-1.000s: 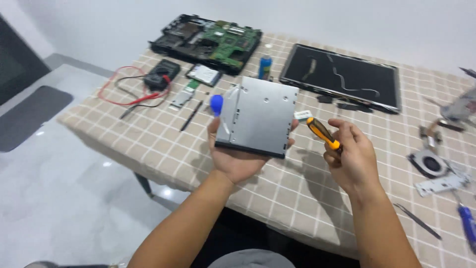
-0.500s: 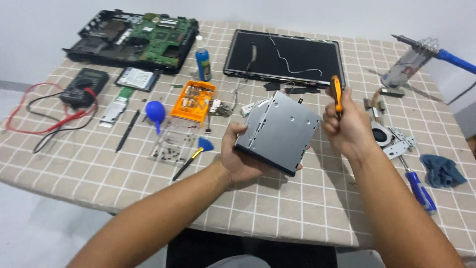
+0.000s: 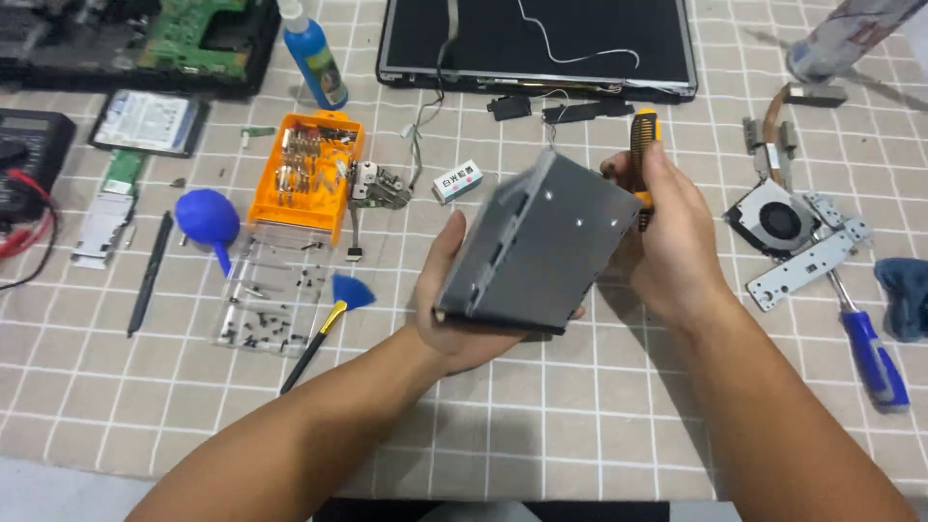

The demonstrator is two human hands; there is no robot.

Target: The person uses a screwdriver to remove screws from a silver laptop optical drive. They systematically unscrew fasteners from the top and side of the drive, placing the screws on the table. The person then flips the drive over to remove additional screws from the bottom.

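Above the checked tablecloth [image 3: 580,425] we keep the grey optical drive [image 3: 536,246] tilted, our left hand [image 3: 464,309] cupping its underside. Right of the drive, our right hand [image 3: 677,242] grips the orange-handled screwdriver [image 3: 643,145]. Steadying the drive should prevent slips.

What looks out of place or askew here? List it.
Mostly an orderly teardown. The grey drive sits tilted in the left hand, blurred. The right hand grips an orange-and-black screwdriver beside it. Loose screws lie on the clear lid below the orange bit case. A stray cable lies across the screen panel.
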